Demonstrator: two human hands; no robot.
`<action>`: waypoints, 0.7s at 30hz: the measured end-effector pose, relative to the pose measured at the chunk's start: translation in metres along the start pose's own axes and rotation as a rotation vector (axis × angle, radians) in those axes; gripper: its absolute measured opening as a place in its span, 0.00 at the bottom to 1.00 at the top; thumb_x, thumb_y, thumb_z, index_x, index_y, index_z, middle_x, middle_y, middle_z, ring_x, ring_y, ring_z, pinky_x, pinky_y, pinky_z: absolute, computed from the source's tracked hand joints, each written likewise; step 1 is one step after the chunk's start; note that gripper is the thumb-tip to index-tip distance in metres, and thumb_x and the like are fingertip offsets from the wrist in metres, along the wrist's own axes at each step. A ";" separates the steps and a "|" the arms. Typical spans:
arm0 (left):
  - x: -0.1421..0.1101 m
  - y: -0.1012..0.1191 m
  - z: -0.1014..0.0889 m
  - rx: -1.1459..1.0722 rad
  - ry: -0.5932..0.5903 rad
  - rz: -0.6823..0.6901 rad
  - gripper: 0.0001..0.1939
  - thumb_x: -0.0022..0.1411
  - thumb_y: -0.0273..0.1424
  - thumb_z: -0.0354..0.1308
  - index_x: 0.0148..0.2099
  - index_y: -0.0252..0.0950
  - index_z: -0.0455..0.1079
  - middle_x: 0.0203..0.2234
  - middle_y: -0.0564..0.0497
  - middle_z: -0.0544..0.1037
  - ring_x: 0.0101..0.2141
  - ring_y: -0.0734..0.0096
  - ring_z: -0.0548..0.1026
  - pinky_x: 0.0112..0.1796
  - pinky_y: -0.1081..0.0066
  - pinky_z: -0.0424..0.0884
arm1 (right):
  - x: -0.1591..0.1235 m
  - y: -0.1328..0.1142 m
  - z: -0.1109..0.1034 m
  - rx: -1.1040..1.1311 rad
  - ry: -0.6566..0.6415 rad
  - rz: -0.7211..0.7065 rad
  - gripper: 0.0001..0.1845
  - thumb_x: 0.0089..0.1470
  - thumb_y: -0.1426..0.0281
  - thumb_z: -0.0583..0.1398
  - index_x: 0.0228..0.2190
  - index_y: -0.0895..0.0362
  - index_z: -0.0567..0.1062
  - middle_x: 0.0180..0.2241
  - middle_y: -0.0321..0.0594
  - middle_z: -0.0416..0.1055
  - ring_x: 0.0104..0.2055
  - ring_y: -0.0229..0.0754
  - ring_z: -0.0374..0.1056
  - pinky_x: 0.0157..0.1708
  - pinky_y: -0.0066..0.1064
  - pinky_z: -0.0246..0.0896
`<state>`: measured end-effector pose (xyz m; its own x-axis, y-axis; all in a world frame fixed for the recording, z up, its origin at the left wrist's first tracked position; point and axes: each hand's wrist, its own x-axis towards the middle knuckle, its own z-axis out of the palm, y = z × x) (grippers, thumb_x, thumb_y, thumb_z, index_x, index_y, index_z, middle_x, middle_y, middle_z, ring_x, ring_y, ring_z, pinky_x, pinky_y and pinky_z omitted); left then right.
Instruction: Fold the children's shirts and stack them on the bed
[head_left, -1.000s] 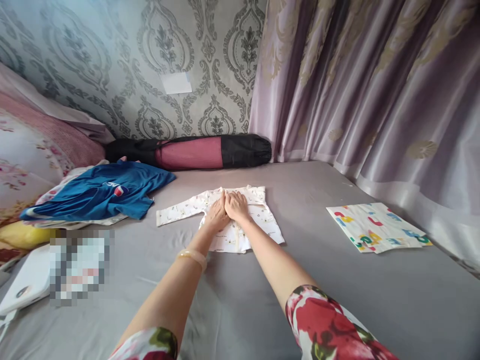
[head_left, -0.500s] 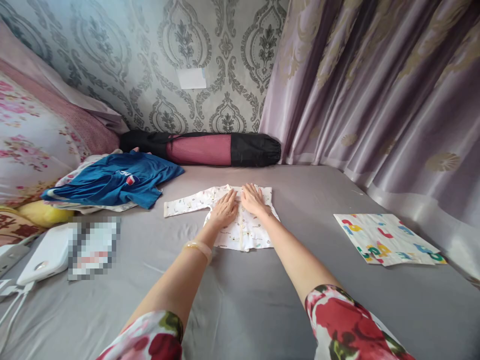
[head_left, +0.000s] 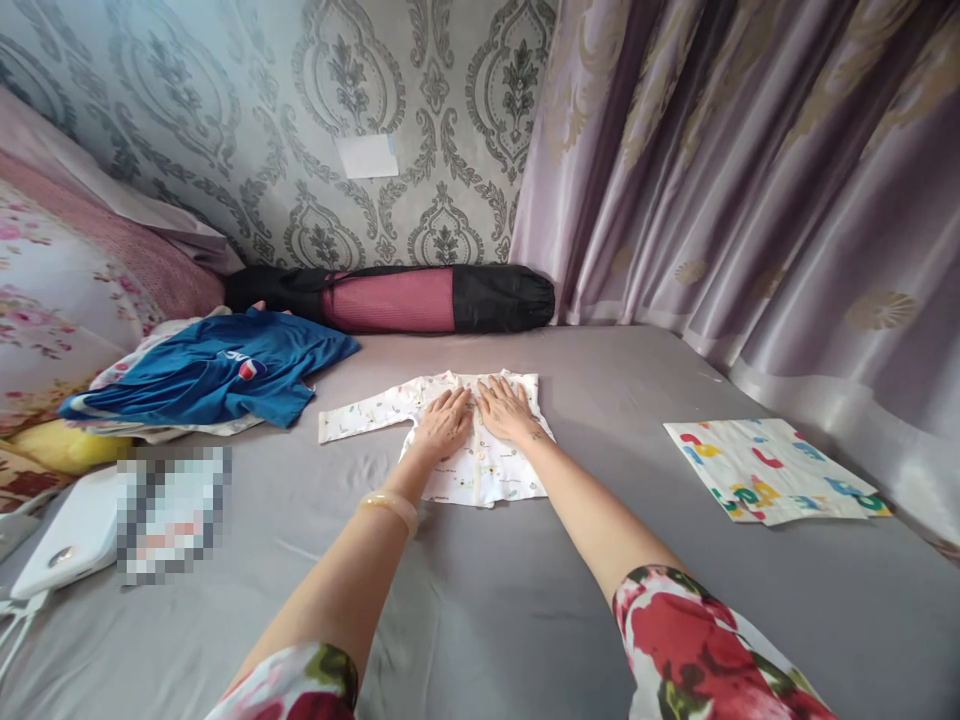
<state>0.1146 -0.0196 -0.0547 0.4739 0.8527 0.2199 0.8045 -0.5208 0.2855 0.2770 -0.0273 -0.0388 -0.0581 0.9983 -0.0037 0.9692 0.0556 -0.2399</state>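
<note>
A small white baby shirt (head_left: 480, 475) with a tiny print and a button front lies on the grey bed sheet (head_left: 540, 620). One sleeve stretches out flat to the left; the other sleeve does not stick out on the right and looks folded in across the upper part. My left hand (head_left: 444, 425) rests flat on the left half of the chest, fingers extended, a pale bangle on its wrist. Flat on the right half lies my right hand (head_left: 506, 408), fingers also stretched out. Neither hand grips the cloth.
A folded white cloth with colourful shapes (head_left: 772, 470) lies on the right. At the left are a blue T-shirt (head_left: 217, 370) on other clothes, a white power bank (head_left: 79, 530) with cables and a blurred packet (head_left: 176, 520). A black and pink rolled bag (head_left: 390, 302) lies against the wall.
My hands were close together at the middle of the shirt and have slid apart, the right one to the right, over the cloth. The camera view has shifted slightly.
</note>
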 end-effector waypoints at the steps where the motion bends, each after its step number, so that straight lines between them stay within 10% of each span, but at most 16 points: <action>1: 0.000 0.000 0.000 -0.001 -0.002 -0.003 0.27 0.69 0.34 0.43 0.67 0.35 0.55 0.65 0.43 0.61 0.64 0.54 0.57 0.62 0.54 0.55 | 0.000 0.000 -0.001 0.007 -0.013 -0.002 0.31 0.67 0.59 0.38 0.67 0.51 0.53 0.70 0.38 0.41 0.71 0.48 0.33 0.66 0.52 0.24; 11: -0.002 0.002 -0.005 0.002 -0.029 -0.002 0.27 0.69 0.34 0.43 0.68 0.35 0.55 0.65 0.45 0.60 0.64 0.52 0.57 0.62 0.55 0.55 | -0.005 0.011 -0.004 -0.068 0.127 0.188 0.37 0.66 0.58 0.39 0.65 0.72 0.51 0.68 0.56 0.44 0.71 0.52 0.35 0.67 0.47 0.22; 21: 0.000 -0.003 0.000 -0.008 -0.003 0.020 0.25 0.69 0.34 0.43 0.66 0.36 0.58 0.64 0.44 0.63 0.64 0.54 0.58 0.61 0.55 0.56 | -0.001 0.017 -0.001 -0.038 0.083 0.193 0.37 0.66 0.57 0.40 0.65 0.71 0.51 0.68 0.56 0.44 0.70 0.52 0.37 0.67 0.46 0.25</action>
<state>0.1122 -0.0185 -0.0551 0.4907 0.8424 0.2227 0.7922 -0.5378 0.2886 0.2933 -0.0278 -0.0416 0.1478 0.9884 0.0345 0.9689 -0.1377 -0.2055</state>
